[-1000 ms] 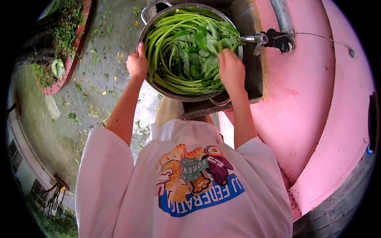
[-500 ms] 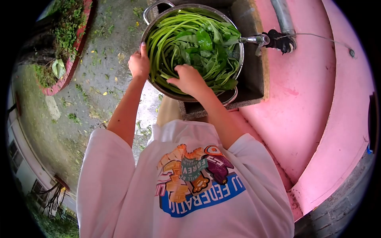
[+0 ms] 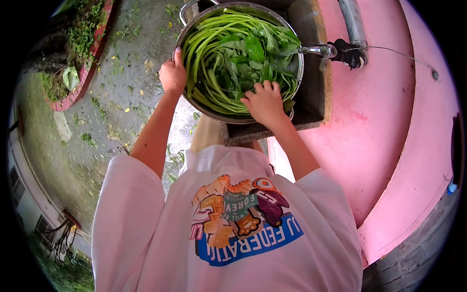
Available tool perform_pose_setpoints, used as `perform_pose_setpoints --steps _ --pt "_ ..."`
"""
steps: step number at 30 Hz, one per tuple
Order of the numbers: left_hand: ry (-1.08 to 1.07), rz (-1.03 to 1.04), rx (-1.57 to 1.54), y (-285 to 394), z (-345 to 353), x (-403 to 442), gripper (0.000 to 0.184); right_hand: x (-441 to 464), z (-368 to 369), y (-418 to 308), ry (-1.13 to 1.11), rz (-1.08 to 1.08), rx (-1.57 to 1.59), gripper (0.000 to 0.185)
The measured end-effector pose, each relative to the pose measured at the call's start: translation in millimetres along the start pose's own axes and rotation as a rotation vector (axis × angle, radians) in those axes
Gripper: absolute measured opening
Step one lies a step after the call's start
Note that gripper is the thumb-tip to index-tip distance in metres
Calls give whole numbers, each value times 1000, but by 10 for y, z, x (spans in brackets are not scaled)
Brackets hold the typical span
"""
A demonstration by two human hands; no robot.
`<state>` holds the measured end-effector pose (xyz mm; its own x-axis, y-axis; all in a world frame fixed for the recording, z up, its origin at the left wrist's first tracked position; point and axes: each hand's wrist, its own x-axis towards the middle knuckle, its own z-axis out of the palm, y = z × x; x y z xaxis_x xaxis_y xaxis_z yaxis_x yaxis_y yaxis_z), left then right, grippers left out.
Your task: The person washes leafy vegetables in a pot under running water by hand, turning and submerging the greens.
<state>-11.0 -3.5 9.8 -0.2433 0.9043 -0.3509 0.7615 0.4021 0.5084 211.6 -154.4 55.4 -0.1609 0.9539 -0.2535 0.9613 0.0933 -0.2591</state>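
Observation:
A round metal basin (image 3: 299,78) full of leafy greens (image 3: 214,63) with long stems sits at the top centre, over the edge of a stone sink. My left hand (image 3: 173,74) grips the basin's left rim, thumb on top and fingers wrapped outside. My right hand (image 3: 265,101) rests on the greens at the lower right of the basin, its fingers apart and bent slightly, with nothing held in them. The metal tap (image 3: 318,50) reaches over the basin's right rim.
The stone sink (image 3: 313,97) lies under and right of the basin. Beside it are a pink ledge (image 3: 365,107) and a grey pipe (image 3: 352,22). Wet ground (image 3: 116,97) with scattered leaves and a brick-edged plant bed (image 3: 90,78) lie at the left.
My right hand moved from the basin's right side to its lower middle, then back rightward, and its fingers opened. The greens under it shifted. My left hand stays on the rim.

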Motion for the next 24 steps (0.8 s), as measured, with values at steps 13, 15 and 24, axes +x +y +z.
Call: perform_pose_setpoints --steps 13,15,24 --pt "16 -6 20 24 -32 -8 69 328 326 -211 -354 6 186 40" --pt "7 -15 5 6 -31 -14 69 330 279 -144 -449 -49 213 42" --pt "3 -18 14 41 -41 -22 69 707 421 -142 -204 33 503 18"
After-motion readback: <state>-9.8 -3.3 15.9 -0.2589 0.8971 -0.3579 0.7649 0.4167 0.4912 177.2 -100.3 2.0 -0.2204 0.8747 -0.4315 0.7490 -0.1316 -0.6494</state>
